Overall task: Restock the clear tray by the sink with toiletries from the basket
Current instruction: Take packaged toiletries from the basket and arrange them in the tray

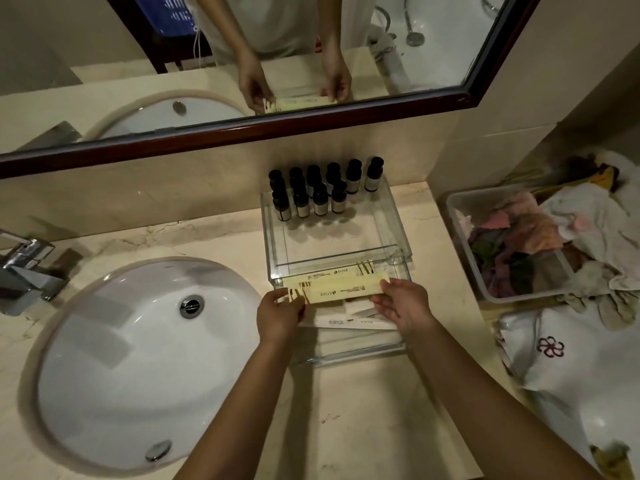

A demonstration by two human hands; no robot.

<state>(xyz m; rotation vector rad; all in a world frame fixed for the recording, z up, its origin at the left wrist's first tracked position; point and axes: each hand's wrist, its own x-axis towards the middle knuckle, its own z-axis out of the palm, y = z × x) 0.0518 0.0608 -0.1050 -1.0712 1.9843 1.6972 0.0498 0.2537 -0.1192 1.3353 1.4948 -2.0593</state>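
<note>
head view: your veined cream stone tabletop (346,410) carries an oval white sink (138,358) and, just right of it, the clear boxy tray (398,230). at the tray's near edge your left hand (278,315) and right hand (405,306) pinch a flat pale-yellow packet (343,291) by its ends, fingers curled on it. small dark round bottles (320,199) stand in rows at the tray's back.

A beige marble countertop (346,410) fills the lower part of the frame. An oval white sink (121,358) is set into it at lower left, with a chrome faucet (24,271) at the left edge. A clear tray (269,237) sits on the countertop at centre, close to the back wall.
</note>
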